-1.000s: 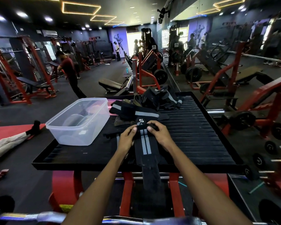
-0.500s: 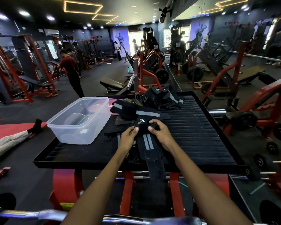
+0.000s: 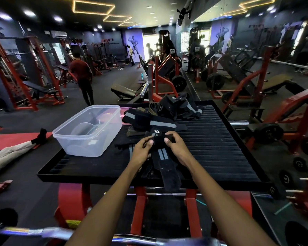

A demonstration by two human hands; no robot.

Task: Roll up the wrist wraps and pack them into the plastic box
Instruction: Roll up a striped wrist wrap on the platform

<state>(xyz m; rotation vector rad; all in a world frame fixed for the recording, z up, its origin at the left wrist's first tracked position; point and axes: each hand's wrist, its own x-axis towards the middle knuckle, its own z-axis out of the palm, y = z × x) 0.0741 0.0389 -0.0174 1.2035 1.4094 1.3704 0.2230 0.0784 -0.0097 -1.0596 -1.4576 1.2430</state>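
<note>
A black wrist wrap with two grey stripes lies lengthwise on the black ribbed platform, its near end hanging just over the front edge. My left hand and my right hand pinch the wrap's far end, where a small roll has formed under a white logo. A clear plastic box stands open on the platform's left side, nothing inside it. More wrist wraps lie spread behind my hands, and a dark heap of wraps sits at the back edge.
A chrome barbell crosses the bottom of the view in front of me. Red gym machines and weight plates surround the platform. A person in a red shirt stands far back on the left. A mirror wall runs along the right.
The wrap has been drawn up onto the platform, so less of it hangs over the front edge. My fingers have turned the far end further into a roll.
</note>
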